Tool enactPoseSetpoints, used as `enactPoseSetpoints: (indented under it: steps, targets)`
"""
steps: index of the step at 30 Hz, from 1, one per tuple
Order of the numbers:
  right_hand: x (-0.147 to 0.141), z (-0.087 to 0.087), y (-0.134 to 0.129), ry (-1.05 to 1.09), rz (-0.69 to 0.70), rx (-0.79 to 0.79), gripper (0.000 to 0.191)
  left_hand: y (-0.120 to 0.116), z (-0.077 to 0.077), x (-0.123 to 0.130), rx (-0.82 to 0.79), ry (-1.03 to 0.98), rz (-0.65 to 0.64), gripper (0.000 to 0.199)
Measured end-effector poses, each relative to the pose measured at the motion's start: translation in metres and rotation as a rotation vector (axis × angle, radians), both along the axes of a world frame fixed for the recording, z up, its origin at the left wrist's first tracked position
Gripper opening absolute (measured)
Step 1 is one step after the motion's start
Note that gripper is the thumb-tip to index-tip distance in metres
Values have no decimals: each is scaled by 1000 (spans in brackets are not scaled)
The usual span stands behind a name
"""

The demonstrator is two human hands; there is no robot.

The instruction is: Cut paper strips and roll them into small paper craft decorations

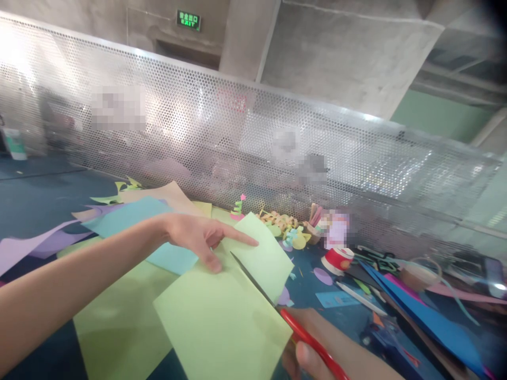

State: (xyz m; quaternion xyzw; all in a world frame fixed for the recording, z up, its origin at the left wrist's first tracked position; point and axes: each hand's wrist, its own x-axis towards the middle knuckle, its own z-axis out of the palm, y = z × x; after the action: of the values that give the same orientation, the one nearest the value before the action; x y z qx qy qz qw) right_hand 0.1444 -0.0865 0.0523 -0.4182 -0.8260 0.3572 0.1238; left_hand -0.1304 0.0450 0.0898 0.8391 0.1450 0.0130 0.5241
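A sheet of light green paper is held tilted above the table, with a slit running across it. My left hand grips it at the far left, the index finger stretched over the upper flap and the thumb bent near the slit; its other fingers are partly hidden. Red-handled scissors lie in my right hand, which is closed round the handles at the lower right. Their dark blade lies along the slit, between the flap and the larger part of the paper.
Larger green paper and blue sheets lie under my left arm. To the right are a red-and-white paper cup, a light blue ruler and dark blue paper. A perforated metal screen stands along the table's back.
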Motion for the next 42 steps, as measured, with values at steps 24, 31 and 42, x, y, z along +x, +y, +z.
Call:
enactPoseSetpoints:
  steps: [24, 31, 42]
  targets:
    - [-8, 3, -3, -15, -62, 70, 26, -9, 2, 6, -149, 24, 25, 83]
    - [-15, 11, -14, 19, -57, 39, 28, -14, 5, 8, -185, 43, 8, 85]
    - [-27, 5, -6, 115, -41, -20, 70, -15, 6, 7, -150, 33, 34, 87]
